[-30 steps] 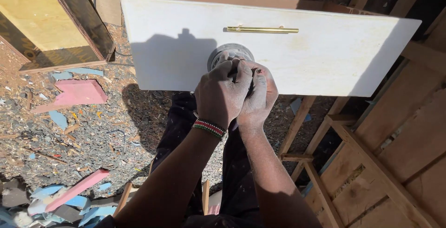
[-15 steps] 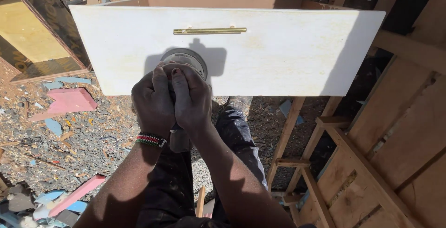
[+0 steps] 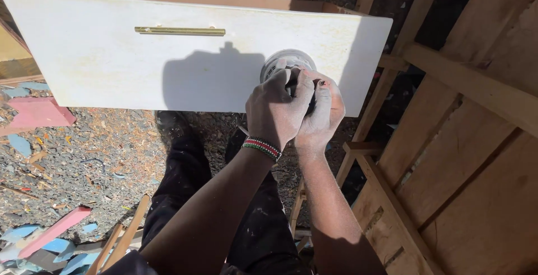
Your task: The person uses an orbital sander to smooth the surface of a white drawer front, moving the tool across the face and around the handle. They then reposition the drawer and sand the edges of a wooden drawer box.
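Observation:
A white drawer front [image 3: 112, 67] with a slim brass handle [image 3: 179, 30] stands upright before me. Both hands grip a round grey power sander [image 3: 287, 62] pressed against the panel's right part. My left hand [image 3: 276, 109], with a beaded wristband, wraps the tool's body from the left. My right hand [image 3: 320, 112] clasps it from the right, fingers overlapping the left hand. The sander's lower body is hidden under my hands. Its shadow falls on the panel to the left.
Wooden slatted frames [image 3: 465, 140] lean at the right. The ground [image 3: 95, 157] is gravel strewn with shavings, pink [image 3: 36, 112] and blue scraps. My dark-trousered legs [image 3: 185, 179] stand below the panel. A yellowish board [image 3: 14, 62] lies at the far left.
The sander and both hands have travelled rightward along the panel, from under the brass handle to near the panel's right end. My view has shifted right too.

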